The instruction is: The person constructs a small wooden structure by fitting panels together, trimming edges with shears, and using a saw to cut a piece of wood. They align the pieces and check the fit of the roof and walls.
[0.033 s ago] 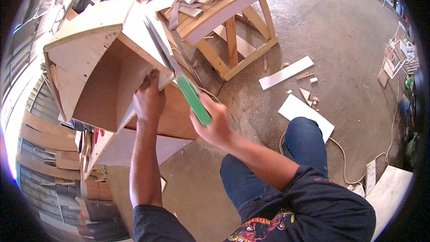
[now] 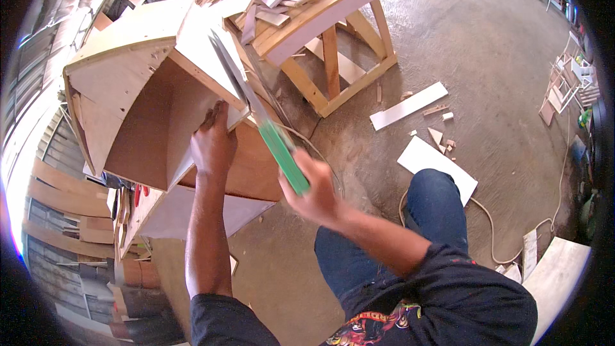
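My right hand (image 2: pixel 314 189) is wrapped round the green handle of a handsaw (image 2: pixel 284 157). The grey blade slants up and to the left along the right edge of a wooden cabinet (image 2: pixel 118 80), and blurs near the handle. My left hand (image 2: pixel 214 141) grips the cabinet's board edge just left of the saw, its fingertips partly hidden. The cabinet is open-fronted, with a brown inside, pale angled panels and a curved edge. Beneath it is another brown and white panelled piece (image 2: pixel 253 160).
A wooden workbench (image 2: pixel 323 9) with loose offcuts on top stands beyond the cabinet. White boards (image 2: pixel 410 106) and small wood scraps lie on the concrete floor. A cable (image 2: pixel 493 237) runs along the right. Stacked planks (image 2: pixel 64 189) stand at the left wall.
My right hand has drawn the handsaw down and to the right, toward me. My left hand stays at the board edge, and the cabinet has hardly shifted.
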The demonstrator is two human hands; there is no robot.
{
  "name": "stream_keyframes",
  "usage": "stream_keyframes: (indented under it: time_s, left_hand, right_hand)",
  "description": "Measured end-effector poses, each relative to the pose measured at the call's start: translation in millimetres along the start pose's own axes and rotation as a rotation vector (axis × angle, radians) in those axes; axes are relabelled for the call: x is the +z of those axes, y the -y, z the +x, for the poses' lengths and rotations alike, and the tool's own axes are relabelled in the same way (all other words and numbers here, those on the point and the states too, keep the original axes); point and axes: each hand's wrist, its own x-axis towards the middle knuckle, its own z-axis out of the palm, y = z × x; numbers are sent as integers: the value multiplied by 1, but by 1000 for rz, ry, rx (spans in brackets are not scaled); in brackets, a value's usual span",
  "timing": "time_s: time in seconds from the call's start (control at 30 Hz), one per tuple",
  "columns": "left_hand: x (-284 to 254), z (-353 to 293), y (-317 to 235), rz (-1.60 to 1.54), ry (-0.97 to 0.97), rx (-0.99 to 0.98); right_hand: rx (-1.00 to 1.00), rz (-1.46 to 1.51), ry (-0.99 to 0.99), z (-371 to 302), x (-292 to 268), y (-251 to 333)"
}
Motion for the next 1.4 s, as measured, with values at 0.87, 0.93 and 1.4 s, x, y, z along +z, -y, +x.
stream_keyframes:
  time_s: [0.87,0.93,1.4]
  left_hand:
    - [4,1,0,-12,37,3]
    - [-1,-1,1,20,15,29]
    - [0,-1,-3,36,-46,70]
  right_hand:
    - [-51,-130,39,20,6,-27]
    - [-57,-70,49,-12,-4,-29]
    - [-85,43,20,-15,6,-55]
